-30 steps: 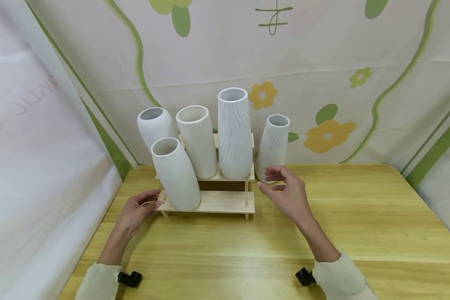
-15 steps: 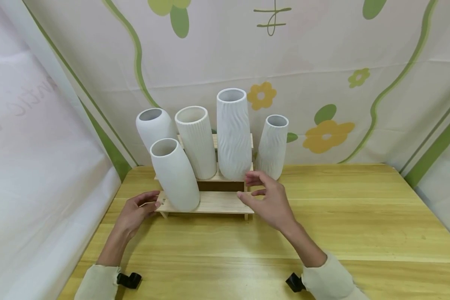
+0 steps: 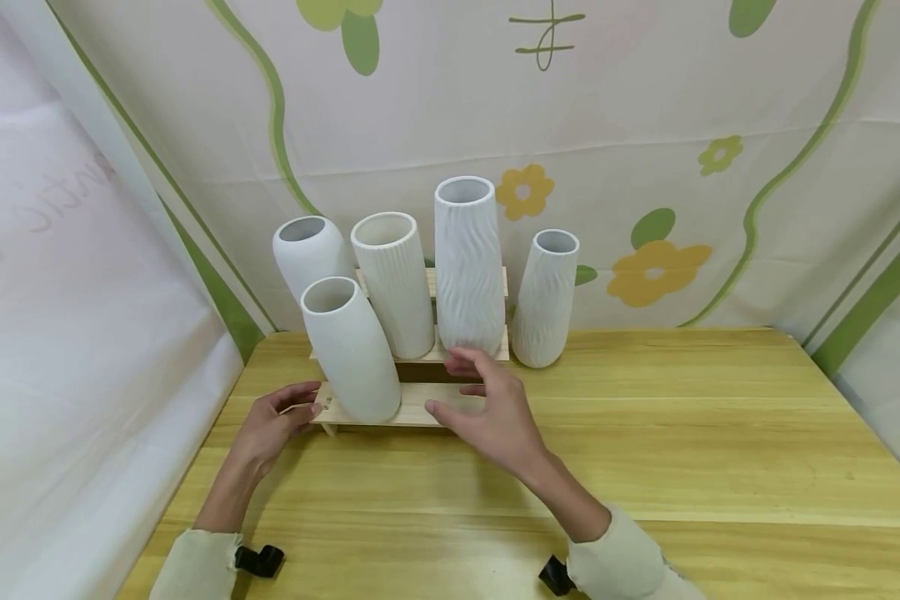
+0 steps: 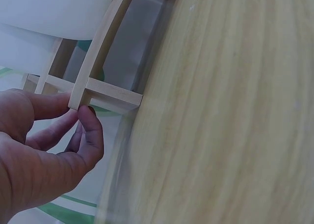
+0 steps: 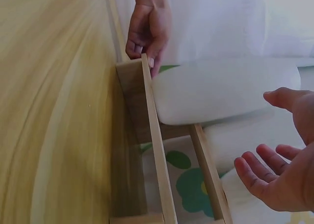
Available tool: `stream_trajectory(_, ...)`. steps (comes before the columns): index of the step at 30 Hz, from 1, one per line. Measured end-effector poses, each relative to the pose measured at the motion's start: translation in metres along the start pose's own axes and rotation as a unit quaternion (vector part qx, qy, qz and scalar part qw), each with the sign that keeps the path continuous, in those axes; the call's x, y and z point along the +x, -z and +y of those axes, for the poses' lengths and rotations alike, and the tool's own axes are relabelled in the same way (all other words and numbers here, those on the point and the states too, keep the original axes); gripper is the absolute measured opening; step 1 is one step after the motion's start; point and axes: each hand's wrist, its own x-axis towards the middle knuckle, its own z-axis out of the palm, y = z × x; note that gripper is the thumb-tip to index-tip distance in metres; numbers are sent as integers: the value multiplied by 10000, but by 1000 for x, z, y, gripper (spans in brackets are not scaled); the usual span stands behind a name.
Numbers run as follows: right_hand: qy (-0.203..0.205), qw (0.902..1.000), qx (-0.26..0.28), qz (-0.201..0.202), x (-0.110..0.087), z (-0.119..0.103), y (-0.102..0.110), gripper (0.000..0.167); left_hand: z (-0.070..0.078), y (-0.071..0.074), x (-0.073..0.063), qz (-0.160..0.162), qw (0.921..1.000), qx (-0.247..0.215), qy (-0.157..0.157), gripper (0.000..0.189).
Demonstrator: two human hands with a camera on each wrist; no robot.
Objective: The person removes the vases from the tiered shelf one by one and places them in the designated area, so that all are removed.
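Observation:
A stepped wooden stand carries several white vases. My left hand pinches the left end of its lowest shelf between thumb and fingers, seen closely at the shelf end in the left wrist view. On that shelf a smooth vase leans toward the left in the head view. A ribbed vase and a tall wavy-patterned vase stand on the middle tier. My right hand, fingers spread and holding nothing, hovers before the lowest shelf, covering its right end.
A tapered white vase stands on the wooden table, right of the stand. Behind the front one is a rounded vase, partly hidden. A flower-printed cloth hangs right behind the table, and white cloth closes the left side.
My right hand has moved left from beside the tapered vase to the front of the lowest shelf. The left hand has kept its pinch, and the vases stand where they were.

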Motion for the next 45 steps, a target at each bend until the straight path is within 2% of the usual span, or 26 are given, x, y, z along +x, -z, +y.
stream_trajectory(12, 165, 9996, 17, 243, 4, 0, -44, 84, 0, 0, 0, -16, 10000, -12, 2, 53)
stream_trajectory(20, 417, 9962, 399, 650, 8, 6, -71, 88, 1, 0, 0, -32, 10000, -19, 25, 53)
stream_trajectory(26, 389, 9943, 497, 865, 9, 9, -87, 89, 0, 0, 0, -15, 10000, 2, -6, 54)
stream_trajectory(31, 408, 9945, 323, 909, 11, 11, -97, 90, 0, -1, 0, -3, 10000, 1, -20, 53)
stream_trajectory(40, 683, 9914, 1, 1113, 15, 14, -114, 99, 0, -1, 0, 0, 10000, 8, -28, 53)
stream_trajectory(45, 589, 9908, -193, 1200, 16, 17, -121, 103, -1, -1, 1, -22, 10000, 18, -44, 53)
